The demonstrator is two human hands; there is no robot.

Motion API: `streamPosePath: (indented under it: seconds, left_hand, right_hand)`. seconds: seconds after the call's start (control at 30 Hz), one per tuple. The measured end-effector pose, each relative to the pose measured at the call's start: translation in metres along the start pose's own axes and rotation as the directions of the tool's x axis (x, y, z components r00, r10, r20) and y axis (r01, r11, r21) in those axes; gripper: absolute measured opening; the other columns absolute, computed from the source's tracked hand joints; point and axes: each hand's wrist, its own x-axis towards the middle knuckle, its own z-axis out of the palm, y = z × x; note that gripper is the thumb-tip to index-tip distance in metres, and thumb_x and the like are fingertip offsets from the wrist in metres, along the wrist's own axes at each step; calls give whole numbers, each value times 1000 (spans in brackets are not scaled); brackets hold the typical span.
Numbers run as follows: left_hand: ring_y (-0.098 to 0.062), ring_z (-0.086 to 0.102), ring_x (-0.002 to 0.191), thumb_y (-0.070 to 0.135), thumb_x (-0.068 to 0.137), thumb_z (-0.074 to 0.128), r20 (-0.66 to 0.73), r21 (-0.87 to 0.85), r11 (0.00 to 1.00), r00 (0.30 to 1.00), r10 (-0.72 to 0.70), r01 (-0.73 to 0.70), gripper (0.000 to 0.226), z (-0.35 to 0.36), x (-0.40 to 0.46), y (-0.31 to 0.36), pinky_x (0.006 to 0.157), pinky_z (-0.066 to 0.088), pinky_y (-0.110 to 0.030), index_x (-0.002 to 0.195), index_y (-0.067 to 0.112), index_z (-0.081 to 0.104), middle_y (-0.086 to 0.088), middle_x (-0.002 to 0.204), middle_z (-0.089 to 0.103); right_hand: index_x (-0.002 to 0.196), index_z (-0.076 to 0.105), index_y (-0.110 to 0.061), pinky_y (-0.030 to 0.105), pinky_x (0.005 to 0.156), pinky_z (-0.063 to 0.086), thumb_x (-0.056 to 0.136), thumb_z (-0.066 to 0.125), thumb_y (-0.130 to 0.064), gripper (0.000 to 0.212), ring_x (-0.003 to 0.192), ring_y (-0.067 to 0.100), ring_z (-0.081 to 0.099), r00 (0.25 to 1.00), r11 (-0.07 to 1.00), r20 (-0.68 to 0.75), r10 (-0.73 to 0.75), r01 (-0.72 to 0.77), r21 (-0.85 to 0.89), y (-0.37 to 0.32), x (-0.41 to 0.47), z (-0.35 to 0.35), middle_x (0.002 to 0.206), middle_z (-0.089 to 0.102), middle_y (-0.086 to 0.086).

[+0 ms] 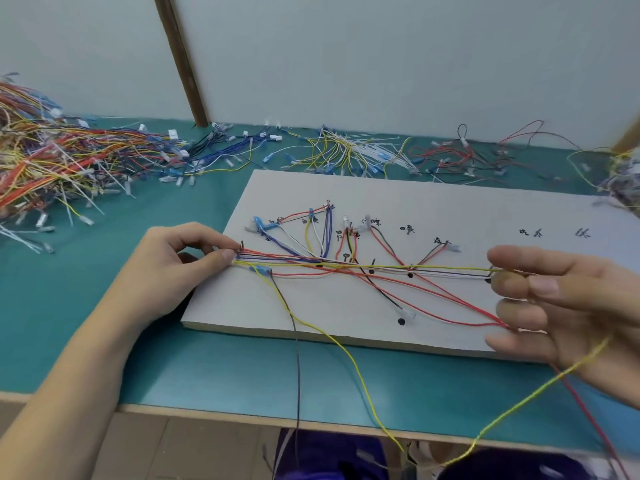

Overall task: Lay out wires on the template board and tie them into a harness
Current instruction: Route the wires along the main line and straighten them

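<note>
On the board [398, 206] near the table's [104, 341] front edge, the left hand [166, 268] pinches the wires [346, 266] at the board's left edge, while the right hand's [568, 313] loosely spread grip carries their far ends.

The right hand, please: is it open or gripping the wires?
Open: the right hand has fingers spread and nearly straight, with red wires running between them.

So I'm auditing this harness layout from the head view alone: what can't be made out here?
- Handwritten labels on the template board: too small and blurred to read.
- Right hand: motion-blurred, so its hold on the wires is unclear.
- Yellow wire: its end drops below the table edge.
- Wire pile: cut off by the left edge.
</note>
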Motion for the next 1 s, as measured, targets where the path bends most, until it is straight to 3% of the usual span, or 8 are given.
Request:
streamPosePath:
  seconds: [0.1,0.17,0.23,0.3,0.43,0.67,0.83,1.0]
  left_hand:
    - [-22,54,63,41,82,79,2,-15,1000,1000,-3,3,20,0,0,0,69,40,-34,100,31,81,-4,90,69]
    - [-21,55,64,41,81,78,0,-24,1000,1000,-4,4,22,0,0,2,69,40,-34,99,30,81,-5,91,70]
    - [-21,55,64,39,81,79,4,-29,1000,1000,-11,11,21,0,0,2,69,41,-35,99,29,81,-7,90,70]
    - [-21,57,65,38,80,79,9,-38,999,1000,-20,21,21,0,0,3,69,42,-35,99,28,81,-8,91,70]
    - [-19,57,64,40,77,79,4,-29,999,1000,-21,21,26,-1,1,2,63,43,-26,100,28,81,-7,91,69]
    - [-20,54,62,34,84,79,4,72,997,1000,-24,24,12,-3,0,12,68,40,-32,96,35,81,-1,89,70]
    - [-1,48,47,22,86,82,29,338,940,999,35,-43,17,-6,3,29,52,37,-9,86,40,80,18,81,70]
    - [4,63,76,21,82,86,120,502,862,993,14,-73,17,-10,13,49,62,41,-18,81,36,78,33,77,68]
  right_hand:
    - [156,8,11,57,113,37,107,-14,-6,56,121,39,50,991,996,128,-29,17,89,4,1,-5,145,41,24]
    - [154,23,8,43,68,61,111,28,-8,46,85,27,65,986,999,165,-19,14,30,11,2,-10,134,57,19]
    - [142,54,-2,17,39,42,82,84,-19,70,45,6,46,999,984,-32,-33,26,-176,12,-6,-20,114,70,14]
    - [130,68,-13,8,42,33,60,98,-33,78,37,2,30,986,919,-104,-132,82,-385,14,-11,-17,112,74,13]
    - [124,72,-23,8,47,30,54,93,-60,81,35,4,25,959,785,-126,-253,128,-606,11,-23,-4,109,77,16]
    - [115,79,-22,9,48,29,46,86,-76,87,41,9,28,927,724,-186,-326,118,-679,3,-24,4,76,69,7]
    - [118,77,-17,10,50,28,54,85,-74,86,42,13,22,913,764,-303,-273,14,-646,-7,-26,3,65,53,0]
    - [110,80,-31,14,50,21,48,79,-85,83,47,18,22,886,676,-344,-312,-47,-735,-8,-22,-4,53,31,-3]
